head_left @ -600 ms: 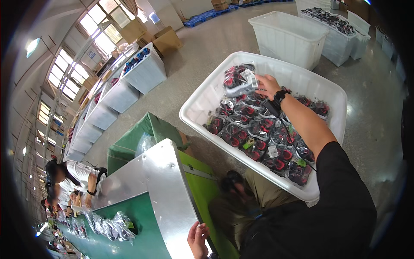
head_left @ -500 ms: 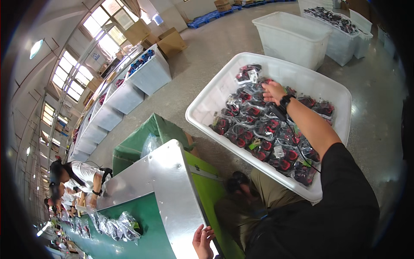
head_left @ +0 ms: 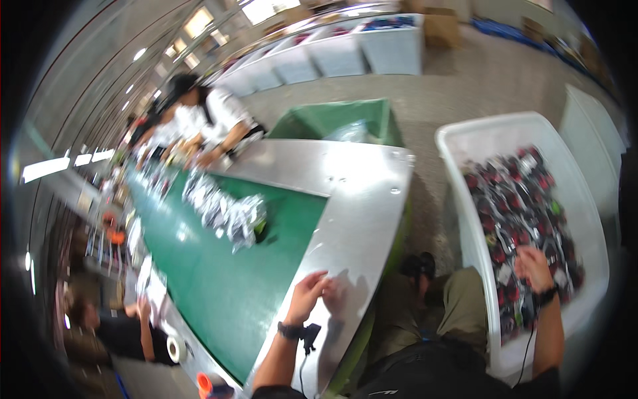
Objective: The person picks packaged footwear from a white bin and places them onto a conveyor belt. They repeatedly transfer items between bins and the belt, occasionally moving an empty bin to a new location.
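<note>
My left hand (head_left: 309, 294) hovers over the metal edge (head_left: 369, 219) of a conveyor table, its fingers loosely curled, a little apart and empty. Over the near part of a large white plastic tub (head_left: 473, 266) is my right hand (head_left: 531, 267), fingers slightly bent, with nothing visible in them. Many clear-bagged dark items with red parts (head_left: 515, 193) fill the tub; they look like shoes. On the green belt (head_left: 219, 286) lies a row of clear-bagged items (head_left: 229, 213), beyond my left hand. Both wrists wear black bands with cables.
A green-lined bin (head_left: 319, 120) stands behind the table. Co-workers in white (head_left: 226, 110) work along the belt's far side; a person in black (head_left: 126, 329) is at lower left. White tubs (head_left: 392, 53) line the back. A tape roll (head_left: 177, 348) sits at the belt's near side.
The view has swung left toward the belt. My right hand has drawn back from the tub's far part to its near part. My left hand has come further over the metal edge.
</note>
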### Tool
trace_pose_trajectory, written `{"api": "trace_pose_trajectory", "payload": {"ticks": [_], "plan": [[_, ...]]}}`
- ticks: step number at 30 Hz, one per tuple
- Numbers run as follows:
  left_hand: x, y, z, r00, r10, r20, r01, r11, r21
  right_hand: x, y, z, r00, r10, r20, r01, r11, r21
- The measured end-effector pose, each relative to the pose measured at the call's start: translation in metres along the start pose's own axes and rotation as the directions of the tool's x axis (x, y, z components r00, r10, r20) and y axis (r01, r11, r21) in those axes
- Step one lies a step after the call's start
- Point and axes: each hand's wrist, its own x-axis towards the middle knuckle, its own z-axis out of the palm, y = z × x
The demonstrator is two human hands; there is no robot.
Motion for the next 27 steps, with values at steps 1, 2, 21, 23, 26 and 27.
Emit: {"api": "trace_pose_trajectory", "payload": {"ticks": [1,2,21,23,26,27], "plan": [[0.013,0.002,-0.019,1.000,0.012,-0.026,-0.011,0.999,0.036,-0.005,0.003,0.006,1.000,0.023,-0.012,-0.023,1.000,-0.012],[0.020,0.004,-0.037,0.998,0.029,-0.054,-0.028,1.000,0.013,-0.014,0.009,0.009,0.999,0.034,0.015,-0.034,0.999,-0.021],[0.188,-0.001,-0.327,0.234,0.425,-0.874,0.197,0.860,0.471,-0.053,-0.020,0.067,0.997,-0.038,0.068,0.060,0.934,-0.351],[0.202,-0.020,-0.347,0.366,0.294,-0.883,0.261,0.878,0.400,-0.054,-0.028,0.076,0.998,-0.027,0.052,0.045,0.920,-0.390],[0.211,-0.040,-0.355,0.562,0.130,-0.817,0.179,0.945,0.274,-0.049,-0.028,0.083,0.994,-0.010,0.107,0.056,0.900,-0.433],[0.211,-0.042,-0.351,0.622,0.051,-0.781,0.169,0.966,0.198,-0.046,-0.025,0.086,0.994,-0.037,0.102,0.073,0.926,-0.371]]}}
